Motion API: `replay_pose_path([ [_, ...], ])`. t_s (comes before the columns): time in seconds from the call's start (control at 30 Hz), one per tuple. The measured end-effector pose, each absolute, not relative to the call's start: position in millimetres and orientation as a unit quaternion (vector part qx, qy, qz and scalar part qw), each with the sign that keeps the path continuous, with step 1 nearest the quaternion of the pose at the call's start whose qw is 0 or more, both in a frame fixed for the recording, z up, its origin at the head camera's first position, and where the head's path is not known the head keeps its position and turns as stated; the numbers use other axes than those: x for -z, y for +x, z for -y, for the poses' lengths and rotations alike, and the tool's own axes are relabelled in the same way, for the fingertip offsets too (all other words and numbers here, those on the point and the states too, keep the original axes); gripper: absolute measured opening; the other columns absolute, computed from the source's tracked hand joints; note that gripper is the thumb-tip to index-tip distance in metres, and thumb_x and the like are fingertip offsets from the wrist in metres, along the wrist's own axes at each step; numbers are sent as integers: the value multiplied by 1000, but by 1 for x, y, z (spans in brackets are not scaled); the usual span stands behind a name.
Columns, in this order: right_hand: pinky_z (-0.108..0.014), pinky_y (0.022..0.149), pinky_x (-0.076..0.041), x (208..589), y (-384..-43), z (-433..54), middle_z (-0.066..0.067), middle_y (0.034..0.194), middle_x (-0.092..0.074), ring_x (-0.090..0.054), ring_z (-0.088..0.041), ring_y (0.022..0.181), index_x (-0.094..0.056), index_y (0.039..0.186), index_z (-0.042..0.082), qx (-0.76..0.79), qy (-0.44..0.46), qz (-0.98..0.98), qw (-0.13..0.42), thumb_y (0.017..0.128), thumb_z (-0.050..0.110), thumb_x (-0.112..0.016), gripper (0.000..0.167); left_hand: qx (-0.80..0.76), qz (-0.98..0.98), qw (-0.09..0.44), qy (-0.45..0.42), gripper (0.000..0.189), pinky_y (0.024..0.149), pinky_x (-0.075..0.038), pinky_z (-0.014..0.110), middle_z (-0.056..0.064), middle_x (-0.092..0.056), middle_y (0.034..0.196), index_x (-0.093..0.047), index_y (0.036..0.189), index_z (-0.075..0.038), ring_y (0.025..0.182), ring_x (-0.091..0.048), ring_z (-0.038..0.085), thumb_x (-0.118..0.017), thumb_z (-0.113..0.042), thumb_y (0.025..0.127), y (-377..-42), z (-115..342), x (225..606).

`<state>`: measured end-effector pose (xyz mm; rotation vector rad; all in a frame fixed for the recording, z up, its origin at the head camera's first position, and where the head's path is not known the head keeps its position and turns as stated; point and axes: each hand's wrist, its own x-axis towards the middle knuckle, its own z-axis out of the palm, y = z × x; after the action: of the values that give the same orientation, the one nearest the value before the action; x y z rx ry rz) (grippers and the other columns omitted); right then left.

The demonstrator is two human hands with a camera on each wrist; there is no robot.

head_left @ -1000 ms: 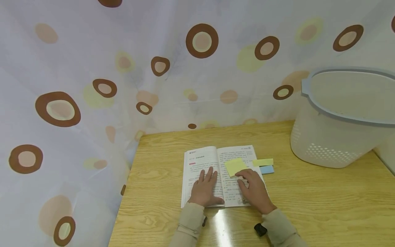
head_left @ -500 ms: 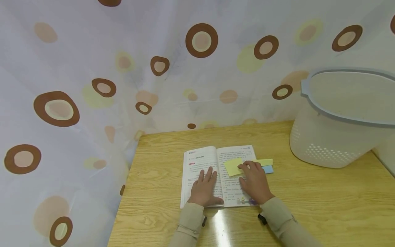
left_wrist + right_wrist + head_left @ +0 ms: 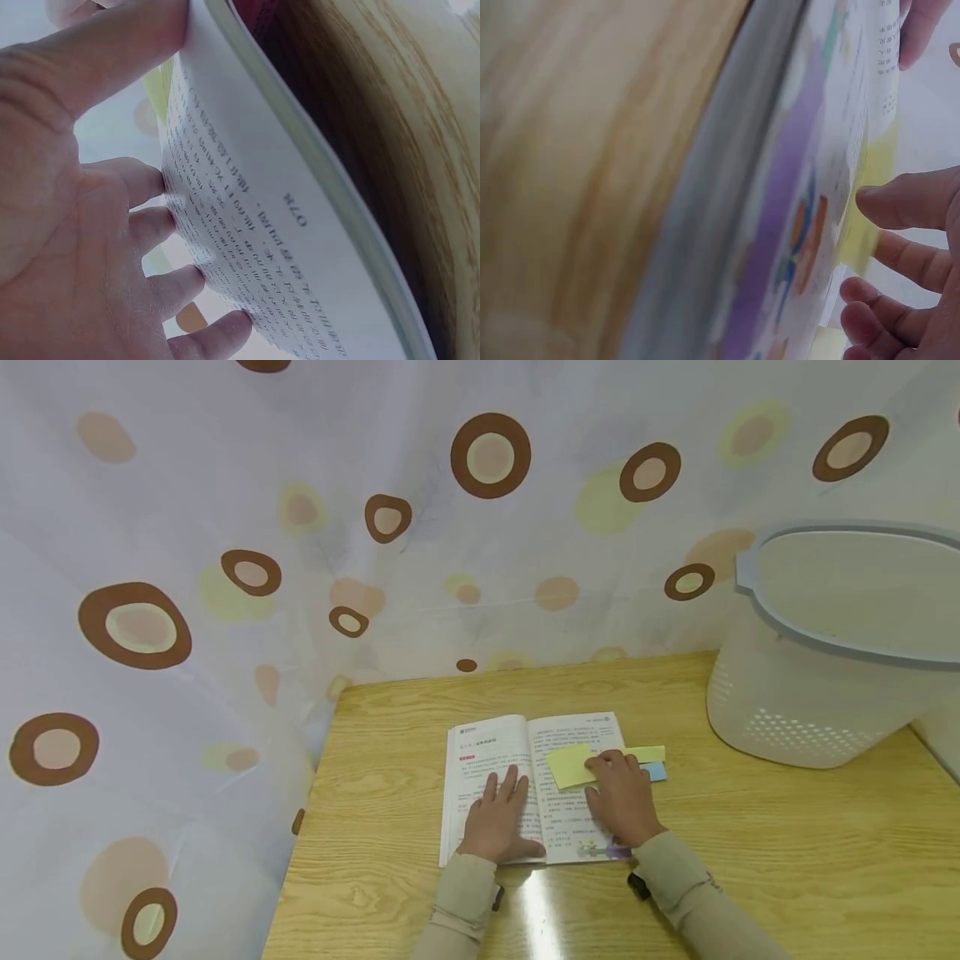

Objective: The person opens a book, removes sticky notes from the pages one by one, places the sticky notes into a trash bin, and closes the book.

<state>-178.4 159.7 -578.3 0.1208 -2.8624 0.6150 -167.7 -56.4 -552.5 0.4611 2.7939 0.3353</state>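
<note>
An open book [image 3: 491,735] with printed pages lies on the wooden table. My left hand [image 3: 493,818] rests spread on its left page, thumb by the centre fold; the left wrist view shows the fingertips [image 3: 225,330] on the paper. On the right page is a yellow sticky note [image 3: 568,767]. Bent but not closed, the fingers of my right hand [image 3: 626,797] touch the right part of this note and hide some of it. In the right wrist view the thumb [image 3: 907,199] and index finger stand apart by the yellow paper.
A yellow tab [image 3: 650,753] and a blue tab [image 3: 657,771] stick out past the book's right edge. A large pale laundry basket [image 3: 817,693] stands at the back right of the table [image 3: 375,777]. Behind hangs a white curtain [image 3: 420,443] with round patterns.
My right hand has moved a little up and to the right across the note, its fingers now over the note's right side. The left hand stays where it was on the left page.
</note>
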Motion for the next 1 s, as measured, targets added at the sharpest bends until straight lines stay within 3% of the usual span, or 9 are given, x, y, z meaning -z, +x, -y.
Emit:
replay_pose_path([
  [0.67, -60, 76, -46, 565, -190, -169, -21, 117, -63, -54, -44, 106, -69, 92, 10, -272, 35, 957, 95, 89, 15, -68, 6, -114, -969, 145, 165, 110, 119, -35, 55, 2, -17, 169, -30, 157, -15, 155, -18, 34, -84, -54, 69, -166, 55, 545],
  [1.0, -63, 76, -46, 563, -192, -171, -21, 115, -66, -56, -47, 105, -70, 88, 12, -300, 28, 948, 99, 91, 16, -65, 7, -106, -970, 144, 165, 110, 117, -37, 55, 2, -17, 169, -29, 157, -16, 155, -18, 33, -83, -55, 70, -166, 57, 546],
])
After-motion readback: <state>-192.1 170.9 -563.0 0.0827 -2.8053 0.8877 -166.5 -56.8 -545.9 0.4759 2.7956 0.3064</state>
